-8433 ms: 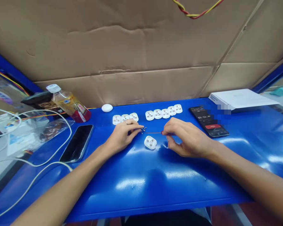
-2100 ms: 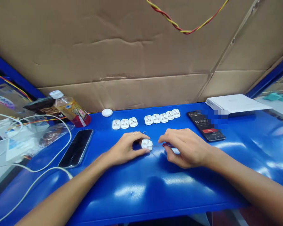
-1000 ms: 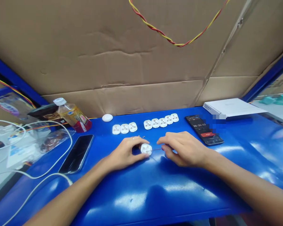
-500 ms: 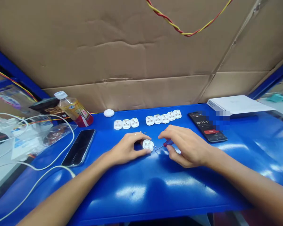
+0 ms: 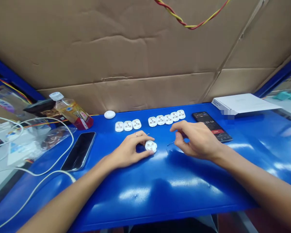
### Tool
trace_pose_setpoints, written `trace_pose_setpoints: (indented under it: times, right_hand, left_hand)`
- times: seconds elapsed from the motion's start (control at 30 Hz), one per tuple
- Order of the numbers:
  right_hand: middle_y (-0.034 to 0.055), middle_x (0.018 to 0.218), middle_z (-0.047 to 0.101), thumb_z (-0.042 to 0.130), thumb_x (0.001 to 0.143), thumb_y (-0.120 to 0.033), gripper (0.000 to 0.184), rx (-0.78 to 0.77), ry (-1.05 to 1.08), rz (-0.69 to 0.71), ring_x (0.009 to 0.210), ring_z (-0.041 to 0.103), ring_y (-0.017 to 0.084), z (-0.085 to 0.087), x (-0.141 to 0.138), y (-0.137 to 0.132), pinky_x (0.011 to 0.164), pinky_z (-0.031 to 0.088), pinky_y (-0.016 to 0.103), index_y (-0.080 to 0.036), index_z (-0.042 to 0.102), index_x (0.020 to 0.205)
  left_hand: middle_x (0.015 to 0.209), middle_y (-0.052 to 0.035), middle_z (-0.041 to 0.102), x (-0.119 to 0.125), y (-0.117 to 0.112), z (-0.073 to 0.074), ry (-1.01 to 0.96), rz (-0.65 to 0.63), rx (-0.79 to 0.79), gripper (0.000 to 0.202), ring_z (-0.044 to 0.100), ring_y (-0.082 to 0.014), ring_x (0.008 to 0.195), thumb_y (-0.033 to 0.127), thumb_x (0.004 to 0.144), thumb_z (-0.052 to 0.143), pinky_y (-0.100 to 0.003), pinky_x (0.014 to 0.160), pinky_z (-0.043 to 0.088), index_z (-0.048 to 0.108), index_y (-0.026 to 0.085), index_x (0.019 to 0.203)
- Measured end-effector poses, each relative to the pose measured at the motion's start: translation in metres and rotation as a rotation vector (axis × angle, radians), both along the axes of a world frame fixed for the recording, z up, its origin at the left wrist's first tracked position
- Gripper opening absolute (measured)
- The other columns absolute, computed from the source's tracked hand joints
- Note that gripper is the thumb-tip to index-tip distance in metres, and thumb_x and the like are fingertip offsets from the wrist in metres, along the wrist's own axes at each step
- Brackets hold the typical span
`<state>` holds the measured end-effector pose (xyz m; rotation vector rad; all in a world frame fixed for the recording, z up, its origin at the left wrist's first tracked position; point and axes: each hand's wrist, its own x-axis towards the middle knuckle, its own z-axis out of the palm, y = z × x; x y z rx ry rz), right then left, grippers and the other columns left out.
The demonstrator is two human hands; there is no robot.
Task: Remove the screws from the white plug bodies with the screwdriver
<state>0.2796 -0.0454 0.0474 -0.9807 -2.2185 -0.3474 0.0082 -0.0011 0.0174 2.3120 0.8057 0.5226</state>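
My left hand (image 5: 129, 149) grips a small white rounded plastic piece (image 5: 150, 146) by its edge between thumb and fingers. Metal bits show in its upper face, and it is held at the blue tabletop. To the right, my right hand (image 5: 196, 139) is curled, with index finger and thumb bent toward each other. From under it pokes the thin shaft of a screwdriver (image 5: 170, 144), pointing left; its handle is hidden by the hand. A gap separates the shaft from the white piece. A tiny metal part (image 5: 148, 134) lies just behind my left fingers.
Behind the hands are a row of three similar white pieces (image 5: 128, 126) and a longer row (image 5: 160, 120). A white oval object (image 5: 109, 114), a drink bottle (image 5: 74, 111), a dark phone (image 5: 79, 151) and white cables (image 5: 50, 171) stand left. A timer phone (image 5: 218, 131) and white box (image 5: 247, 103) are right.
My right hand has drawn back right and slightly up from the white piece, the screwdriver shaft moving with it. My left hand keeps its grip. The whole view has shifted slightly.
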Motion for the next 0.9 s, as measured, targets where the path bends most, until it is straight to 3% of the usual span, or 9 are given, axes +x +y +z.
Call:
trace_pose_setpoints:
  times: [0.27, 0.5, 0.73, 0.8, 0.9]
  right_hand:
    - [0.0017, 0.076, 0.075, 0.049, 0.09, -0.01, 0.022, -0.012, -0.044, -0.043, 0.06, 0.068, 0.018, -0.003, -0.001, 0.002, 0.052, 0.04, 0.028, -0.018, 0.06, 0.107]
    - [0.0022, 0.075, 0.074, 0.049, 0.092, -0.01, 0.022, -0.027, -0.066, -0.041, 0.056, 0.066, 0.017, -0.002, -0.002, 0.002, 0.052, 0.043, 0.029, -0.015, 0.062, 0.109]
    - [0.0107, 0.099, 0.079, 0.05, 0.107, -0.025, 0.019, -0.037, -0.029, 0.016, 0.084, 0.077, 0.022, -0.005, -0.002, 0.003, 0.069, 0.058, 0.032, -0.014, 0.063, 0.114]
    - [0.0109, 0.102, 0.079, 0.05, 0.108, -0.029, 0.022, -0.068, -0.046, 0.022, 0.087, 0.077, 0.023, -0.009, -0.003, 0.005, 0.068, 0.058, 0.032, -0.014, 0.063, 0.116]
    - [0.0106, 0.104, 0.079, 0.05, 0.108, -0.031, 0.023, -0.116, -0.054, 0.011, 0.088, 0.077, 0.024, -0.015, -0.003, 0.007, 0.068, 0.058, 0.032, -0.014, 0.063, 0.116]
  left_hand:
    - [0.122, -0.0084, 0.062, 0.001, 0.0, 0.001, -0.024, 0.005, 0.0, 0.041, 0.063, -0.0225, 0.105, 0.043, 0.093, 0.073, -0.036, 0.093, 0.054, 0.07, 0.026, 0.131]
    - [0.12, -0.0079, 0.065, 0.002, 0.0, 0.001, -0.076, 0.043, -0.021, 0.039, 0.062, -0.0193, 0.094, 0.042, 0.092, 0.075, -0.034, 0.087, 0.055, 0.072, 0.026, 0.127]
    - [0.114, -0.009, 0.069, 0.003, 0.005, -0.004, -0.256, 0.263, -0.155, 0.028, 0.066, -0.0206, 0.097, 0.041, 0.094, 0.071, -0.032, 0.08, 0.058, 0.076, 0.02, 0.111]
    - [0.115, -0.0091, 0.069, 0.002, 0.008, -0.004, -0.263, 0.322, -0.123, 0.028, 0.066, -0.0207, 0.096, 0.041, 0.093, 0.072, -0.032, 0.08, 0.058, 0.076, 0.02, 0.111]
    - [0.11, -0.0075, 0.071, -0.002, 0.011, -0.004, -0.173, 0.345, 0.045, 0.028, 0.063, -0.0178, 0.084, 0.038, 0.09, 0.075, -0.032, 0.076, 0.055, 0.077, 0.022, 0.113]
